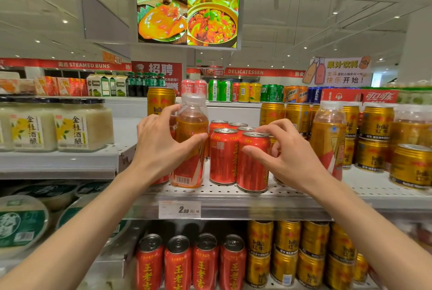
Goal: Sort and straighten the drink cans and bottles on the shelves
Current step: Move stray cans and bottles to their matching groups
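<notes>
bottle (190, 140) stands upright on the shelf (233, 192), long axis vertical, barcode facing near, just left of the red cans. left hand (161, 144) wraps its fingers round it, likely to shift it. right hand (287, 156) pinches the nearest red can (252, 163), probably to align it.

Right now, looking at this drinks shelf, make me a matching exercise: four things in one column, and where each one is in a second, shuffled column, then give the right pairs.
Things:
1. orange bottle
2. front red can
3. price tag
4. rice wine jars

Places:
A. on the shelf's front edge, below the cans
B. gripped by the left hand
C. on the shelf to the far left
D. under the fingers of the right hand

Pairs: 1-B, 2-D, 3-A, 4-C
</notes>
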The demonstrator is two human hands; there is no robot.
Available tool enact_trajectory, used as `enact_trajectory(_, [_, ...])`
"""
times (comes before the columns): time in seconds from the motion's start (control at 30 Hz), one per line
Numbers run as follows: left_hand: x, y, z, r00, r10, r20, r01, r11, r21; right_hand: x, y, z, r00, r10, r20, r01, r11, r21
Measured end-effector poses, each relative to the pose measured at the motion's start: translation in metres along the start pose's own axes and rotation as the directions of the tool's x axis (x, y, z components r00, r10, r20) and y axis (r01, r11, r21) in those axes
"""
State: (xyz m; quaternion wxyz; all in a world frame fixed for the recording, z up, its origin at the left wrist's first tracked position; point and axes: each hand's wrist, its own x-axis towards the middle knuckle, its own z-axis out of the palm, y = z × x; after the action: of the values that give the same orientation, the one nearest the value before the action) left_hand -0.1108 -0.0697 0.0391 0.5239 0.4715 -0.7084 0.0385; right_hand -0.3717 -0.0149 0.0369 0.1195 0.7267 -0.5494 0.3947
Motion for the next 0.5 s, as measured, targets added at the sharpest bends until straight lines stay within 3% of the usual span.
enact_trajectory(0.27, [-0.016, 0.012, -0.017, 0.997, 0.058, 0.056, -0.051, 0.99, -0.129, -0.016, -0.017, -0.008, 0.987, -0.101, -0.124, 0.114, 0.988, 0.107])
enact_trajectory(0.5, [-0.03, 0.017, -0.033, 0.994, -0.065, 0.084, 0.094, 0.907, -0.411, -0.031, -0.047, 0.025, 0.967, -0.162, 0.199, 0.113, 0.966, 0.234])
